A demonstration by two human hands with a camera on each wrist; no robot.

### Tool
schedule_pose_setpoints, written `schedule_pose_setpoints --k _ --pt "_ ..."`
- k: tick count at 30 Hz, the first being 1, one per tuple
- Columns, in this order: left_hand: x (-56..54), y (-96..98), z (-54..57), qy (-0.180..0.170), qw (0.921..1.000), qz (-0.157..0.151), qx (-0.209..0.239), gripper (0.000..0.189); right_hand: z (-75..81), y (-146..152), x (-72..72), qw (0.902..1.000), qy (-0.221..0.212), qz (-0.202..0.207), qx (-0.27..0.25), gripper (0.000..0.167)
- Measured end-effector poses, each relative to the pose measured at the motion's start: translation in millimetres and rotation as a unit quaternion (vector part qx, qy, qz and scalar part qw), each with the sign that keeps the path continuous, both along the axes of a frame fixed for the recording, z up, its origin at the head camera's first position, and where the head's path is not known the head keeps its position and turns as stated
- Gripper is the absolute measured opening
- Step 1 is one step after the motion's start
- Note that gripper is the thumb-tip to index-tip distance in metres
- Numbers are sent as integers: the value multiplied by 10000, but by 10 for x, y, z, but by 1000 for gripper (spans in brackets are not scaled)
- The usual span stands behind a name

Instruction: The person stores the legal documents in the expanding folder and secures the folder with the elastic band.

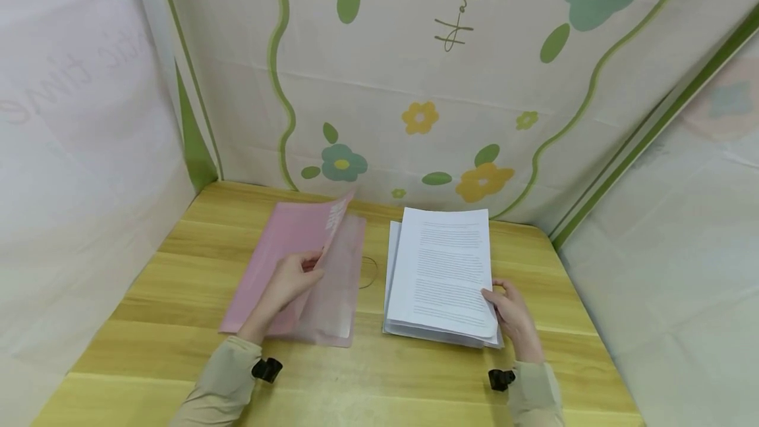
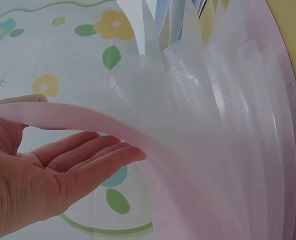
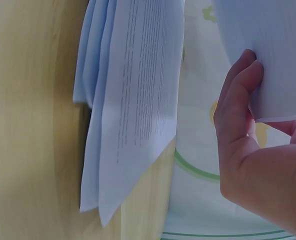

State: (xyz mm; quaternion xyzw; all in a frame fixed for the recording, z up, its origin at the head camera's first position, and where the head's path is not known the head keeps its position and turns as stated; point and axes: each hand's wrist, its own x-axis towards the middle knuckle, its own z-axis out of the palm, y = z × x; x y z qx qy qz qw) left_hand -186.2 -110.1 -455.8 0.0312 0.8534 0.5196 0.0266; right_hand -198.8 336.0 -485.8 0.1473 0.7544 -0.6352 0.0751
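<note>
A pink folder lies on the left of the table, its front cover lifted and curving up. My left hand pinches the edge of that cover; in the left wrist view the pink cover passes between thumb and fingers. Clear plastic sleeves fan out inside the folder. To the right, my right hand grips the right edge of a printed sheet. In the right wrist view this held paper is raised above a pile of printed papers.
Both lie on a wooden table. A thin dark curved line shows on the wood between folder and papers. Flowered white cloth hangs behind the table, with more cloth on both sides. Small black cameras sit at the wrists.
</note>
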Motion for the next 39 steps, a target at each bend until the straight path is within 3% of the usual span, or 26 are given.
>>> schedule_pose_setpoints --k 7,14,26,39 --pt "2 -30 15 -67 9999 -14 97 48 -14 -92 -30 9999 -7 33 -153 45" --pt "6 -45 30 -184 9996 -22 195 47 -42 -163 -42 9990 121 88 -427 38" --pt "-37 -65 -15 -133 9992 -74 371 48 -28 -314 -98 9988 153 241 -410 37" --pt "-40 -96 -19 -308 9977 -149 583 47 -5 -442 -140 9984 91 377 -410 40"
